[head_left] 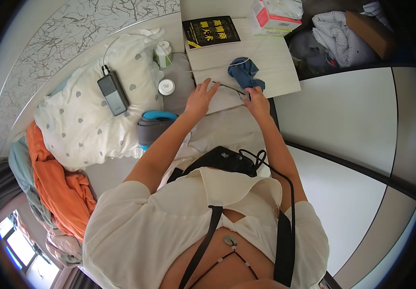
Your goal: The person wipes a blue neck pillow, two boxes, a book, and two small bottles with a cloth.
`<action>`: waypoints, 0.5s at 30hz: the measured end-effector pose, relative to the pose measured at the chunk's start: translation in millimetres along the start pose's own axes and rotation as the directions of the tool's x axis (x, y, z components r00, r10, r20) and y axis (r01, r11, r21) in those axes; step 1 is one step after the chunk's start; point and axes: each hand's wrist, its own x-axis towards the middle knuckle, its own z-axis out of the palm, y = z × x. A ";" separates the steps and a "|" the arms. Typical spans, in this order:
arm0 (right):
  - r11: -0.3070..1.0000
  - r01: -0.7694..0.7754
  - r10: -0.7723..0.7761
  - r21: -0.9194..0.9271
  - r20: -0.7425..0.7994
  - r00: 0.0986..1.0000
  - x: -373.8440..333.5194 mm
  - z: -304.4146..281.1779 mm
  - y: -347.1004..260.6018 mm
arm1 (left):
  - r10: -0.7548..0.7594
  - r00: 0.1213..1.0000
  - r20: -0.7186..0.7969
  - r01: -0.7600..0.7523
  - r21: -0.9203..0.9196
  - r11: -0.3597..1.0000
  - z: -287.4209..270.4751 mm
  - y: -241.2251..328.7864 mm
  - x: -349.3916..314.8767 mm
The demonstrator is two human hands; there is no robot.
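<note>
My right hand (257, 102) grips one end of what looks like a pair of eyeglasses (232, 87), dark and thin-framed, above the front edge of a pale wooden bedside top (278, 77). A slender temple reaches leftward from it. Beside that temple's end is my left hand (199, 100), thumb and fingers apart; whether they touch the tip is hard to see. A crumpled dark blue cloth (244, 72) lies just beyond my right fingers, and a white cable (209, 71) runs toward it across the top.
A black book (212, 32) and a tissue pack (275, 19) lie farther back. Left are a white-capped bottle (162, 54), a white round lid (166, 87), a power bank (113, 94) on a pillow (73, 120), and a grey-blue rolled item (155, 129). White cabinet panels (338, 120) stand right.
</note>
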 end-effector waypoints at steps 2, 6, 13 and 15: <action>0.998 0.039 -0.039 -0.041 -0.016 0.999 1.0 3.5 0.5 | 0.007 1.000 0.029 -0.007 0.021 1.000 12.3 -4.7 6.6; 0.996 0.016 -0.012 -0.086 0.050 0.999 3.3 8.7 0.8 | 0.000 0.998 0.055 0.001 -0.030 1.000 29.1 -15.7 17.7; 0.984 0.025 -0.021 0.176 -0.024 0.999 7.3 -1.7 4.5 | -0.127 0.980 -0.154 0.084 -0.261 0.962 6.3 -15.9 17.2; 0.940 0.027 0.004 0.340 -0.090 0.996 15.8 -6.4 7.5 | -0.295 0.939 -0.176 0.190 -0.451 0.872 -9.1 -11.9 17.3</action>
